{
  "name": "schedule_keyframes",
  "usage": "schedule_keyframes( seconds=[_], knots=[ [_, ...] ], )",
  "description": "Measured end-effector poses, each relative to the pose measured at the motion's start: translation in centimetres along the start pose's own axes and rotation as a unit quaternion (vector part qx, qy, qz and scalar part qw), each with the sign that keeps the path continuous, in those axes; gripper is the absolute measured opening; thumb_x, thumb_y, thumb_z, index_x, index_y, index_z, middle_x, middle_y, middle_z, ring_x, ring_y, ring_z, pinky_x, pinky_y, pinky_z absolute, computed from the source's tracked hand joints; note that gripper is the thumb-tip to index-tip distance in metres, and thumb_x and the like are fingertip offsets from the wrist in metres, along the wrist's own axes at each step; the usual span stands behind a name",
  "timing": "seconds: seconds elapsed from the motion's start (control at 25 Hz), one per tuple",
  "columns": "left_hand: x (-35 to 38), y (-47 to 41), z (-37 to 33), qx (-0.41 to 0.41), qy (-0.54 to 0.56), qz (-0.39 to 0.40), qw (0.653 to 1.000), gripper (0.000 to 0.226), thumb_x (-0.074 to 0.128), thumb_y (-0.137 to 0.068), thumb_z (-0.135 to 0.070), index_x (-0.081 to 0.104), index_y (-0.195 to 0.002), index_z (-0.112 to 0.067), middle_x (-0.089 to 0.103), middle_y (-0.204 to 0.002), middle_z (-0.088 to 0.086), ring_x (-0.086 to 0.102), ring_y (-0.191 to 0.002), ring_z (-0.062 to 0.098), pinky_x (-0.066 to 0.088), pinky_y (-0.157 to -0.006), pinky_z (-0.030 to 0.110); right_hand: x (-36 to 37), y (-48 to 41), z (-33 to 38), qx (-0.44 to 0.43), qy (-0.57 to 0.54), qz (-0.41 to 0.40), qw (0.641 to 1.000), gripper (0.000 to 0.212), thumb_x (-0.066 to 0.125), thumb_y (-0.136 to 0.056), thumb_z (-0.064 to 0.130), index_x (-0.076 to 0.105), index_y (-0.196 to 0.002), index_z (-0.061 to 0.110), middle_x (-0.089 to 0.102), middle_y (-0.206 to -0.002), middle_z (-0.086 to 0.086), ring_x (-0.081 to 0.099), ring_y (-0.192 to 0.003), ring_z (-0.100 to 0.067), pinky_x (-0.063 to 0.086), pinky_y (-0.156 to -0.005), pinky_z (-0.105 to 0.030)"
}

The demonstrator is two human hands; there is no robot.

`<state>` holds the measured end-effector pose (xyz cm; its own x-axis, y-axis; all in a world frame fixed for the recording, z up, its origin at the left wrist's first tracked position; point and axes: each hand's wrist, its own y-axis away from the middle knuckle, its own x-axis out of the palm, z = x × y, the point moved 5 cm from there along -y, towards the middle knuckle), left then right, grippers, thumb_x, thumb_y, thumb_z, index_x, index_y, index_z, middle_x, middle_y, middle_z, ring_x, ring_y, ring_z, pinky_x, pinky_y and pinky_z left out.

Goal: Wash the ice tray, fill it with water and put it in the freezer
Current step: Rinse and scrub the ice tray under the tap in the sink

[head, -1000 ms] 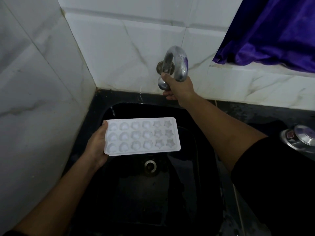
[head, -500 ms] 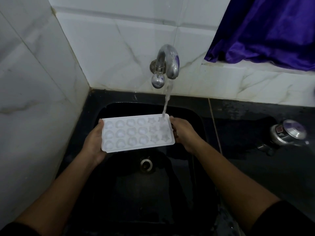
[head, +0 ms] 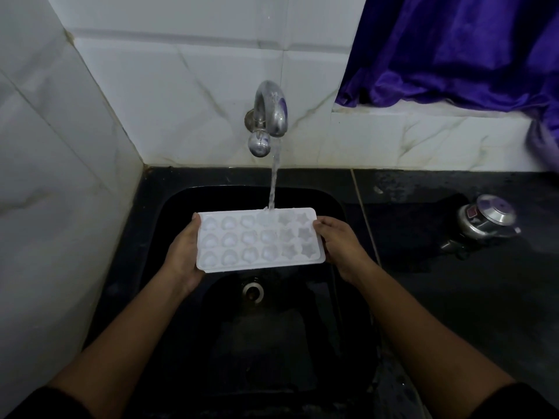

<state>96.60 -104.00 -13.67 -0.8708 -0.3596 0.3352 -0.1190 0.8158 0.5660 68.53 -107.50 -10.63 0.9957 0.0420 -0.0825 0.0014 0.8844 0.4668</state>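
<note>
A white ice tray (head: pixel 260 238) with heart and star moulds is held level over the black sink (head: pixel 181 297). My left hand (head: pixel 183 252) grips its left end and my right hand (head: pixel 340 246) grips its right end. The steel tap (head: pixel 269 111) on the tiled wall runs, and the water stream (head: pixel 274 179) lands on the tray's far edge, right of the middle. My fingers under the tray are hidden.
The sink drain (head: pixel 252 291) lies below the tray. A tiled wall closes in the left side. On the dark counter to the right lies a steel lid-like item (head: pixel 487 220). A purple curtain (head: pixel 453 46) hangs over the ledge at the upper right.
My right hand left the tap knob and took hold of the tray's right end. Water started to run, and the tray shifted right so the stream falls nearer its middle.
</note>
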Motion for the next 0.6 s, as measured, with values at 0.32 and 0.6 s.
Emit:
schedule_keyframes(
  seconds=[0.32,0.6],
  knots=[
    [4.7,-1.0,0.7,-0.016,-0.015,0.003,1.0,0.06,0.035,-0.108,-0.059,0.071,-0.122,-0.013,0.078,-0.119,0.013,0.077,-0.103,0.03,0.058,-0.083,0.046,-4.6,-0.1,-0.4,0.005,-0.03,-0.06,0.998,0.023,0.053,-0.107,0.016,0.075,-0.104,0.009,0.08,-0.099,-0.01,0.077,-0.093,-0.029,0.063,-0.084,-0.045],
    [8.2,-2.2,1.4,-0.033,-0.015,0.032,0.999,0.063,0.033,-0.109,-0.058,0.068,-0.13,-0.01,0.076,-0.125,0.015,0.074,-0.112,0.034,0.059,-0.086,0.047,-7.8,-0.7,0.2,-0.003,-0.031,-0.103,0.994,0.022,0.053,-0.106,0.015,0.074,-0.107,0.007,0.079,-0.097,-0.009,0.076,-0.074,-0.016,0.059,-0.058,-0.027]
  ],
)
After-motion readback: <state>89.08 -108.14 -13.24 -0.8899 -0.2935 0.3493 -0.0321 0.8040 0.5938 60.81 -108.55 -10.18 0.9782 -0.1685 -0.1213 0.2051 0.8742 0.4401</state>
